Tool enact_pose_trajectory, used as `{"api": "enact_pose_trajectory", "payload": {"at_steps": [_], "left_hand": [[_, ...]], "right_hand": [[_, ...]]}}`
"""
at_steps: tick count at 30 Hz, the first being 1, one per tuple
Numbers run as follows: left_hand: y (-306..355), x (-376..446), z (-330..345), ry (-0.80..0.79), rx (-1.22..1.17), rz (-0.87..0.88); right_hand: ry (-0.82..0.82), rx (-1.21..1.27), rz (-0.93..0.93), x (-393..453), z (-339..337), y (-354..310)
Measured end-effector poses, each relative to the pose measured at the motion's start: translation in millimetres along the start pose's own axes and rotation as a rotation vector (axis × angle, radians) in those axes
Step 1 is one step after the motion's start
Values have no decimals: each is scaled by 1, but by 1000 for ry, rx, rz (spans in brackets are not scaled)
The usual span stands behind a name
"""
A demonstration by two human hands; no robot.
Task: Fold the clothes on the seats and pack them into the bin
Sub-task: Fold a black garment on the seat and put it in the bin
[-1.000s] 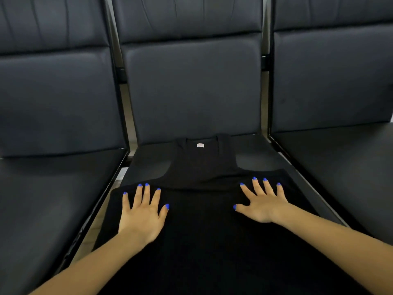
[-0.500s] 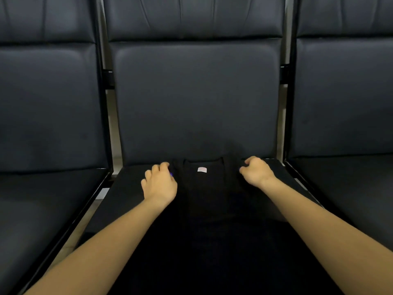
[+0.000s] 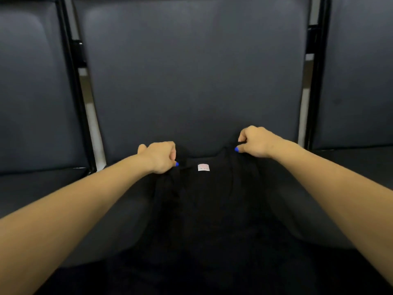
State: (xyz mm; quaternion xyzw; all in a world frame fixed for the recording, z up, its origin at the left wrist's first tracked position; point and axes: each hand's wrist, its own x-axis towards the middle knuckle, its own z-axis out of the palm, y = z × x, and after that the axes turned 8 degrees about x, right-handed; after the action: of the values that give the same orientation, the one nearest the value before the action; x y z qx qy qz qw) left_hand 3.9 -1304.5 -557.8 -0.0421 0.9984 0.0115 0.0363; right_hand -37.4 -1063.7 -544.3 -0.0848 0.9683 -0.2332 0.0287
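Left hand [image 3: 160,156] and right hand [image 3: 255,142] each pinched tight on a shoulder strap of the black top [image 3: 209,201], lying on the middle seat [image 3: 119,226].

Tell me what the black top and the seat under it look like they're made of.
Black top: soft matte knit, probably cotton; it bunches and drapes where the left hand and right hand pinch its straps. Seat: smooth, faintly glossy padded cover, likely vinyl or faux leather.
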Motion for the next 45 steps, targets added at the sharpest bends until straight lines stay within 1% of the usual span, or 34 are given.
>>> {"api": "enact_pose_trajectory", "payload": {"at_steps": [2, 4, 5, 7, 9, 10, 11, 15, 18, 21, 26, 28, 31, 37, 40, 45], "left_hand": [[-3, 2, -2, -18, -78, 26], [-5, 2, -4, -31, -72, 15], [-5, 2, -8, 1, -57, 6], [-6, -1, -21, 201, -74, -39], [-5, -9, -44, 369, -192, -137], [-7, -13, -56, 391, -248, -164], [-7, -17, -68, 380, -302, -163], [-5, -55, -112, 293, -483, -76], [-5, -95, -135, 230, -597, 8], [-5, -145, -155, 209, -629, 89], [-6, -238, -180, 231, -652, 186], [-10, -272, -184, 200, -684, 233], [-15, -319, -180, 88, -685, 284], [-26, -374, -159, -20, -682, 370], [-29, -391, -147, -125, -628, 354], [-37, -413, -117, -406, -521, 280]], "right_hand": [[139, 47, -29, -2, -1, -3], [258, 92, -40, -4, -9, -6], [316, 102, -37, -5, -15, -8], [429, 131, -15, -11, -30, -13], [515, 205, 4, -19, -46, -18], [531, 270, -6, -23, -53, -20], [521, 348, -31, -29, -59, -21], [384, 599, -108, -70, -86, -23], [277, 610, -185, -121, -108, -19], [179, 613, -243, -179, -126, -14], [97, 680, -305, -270, -147, -13], [58, 687, -334, -300, -151, -15], [-18, 688, -371, -340, -151, -16], [-191, 667, -399, -394, -132, -12], [-282, 647, -347, -417, -117, -12], [-481, 591, -211, -438, -89, -11]]}}
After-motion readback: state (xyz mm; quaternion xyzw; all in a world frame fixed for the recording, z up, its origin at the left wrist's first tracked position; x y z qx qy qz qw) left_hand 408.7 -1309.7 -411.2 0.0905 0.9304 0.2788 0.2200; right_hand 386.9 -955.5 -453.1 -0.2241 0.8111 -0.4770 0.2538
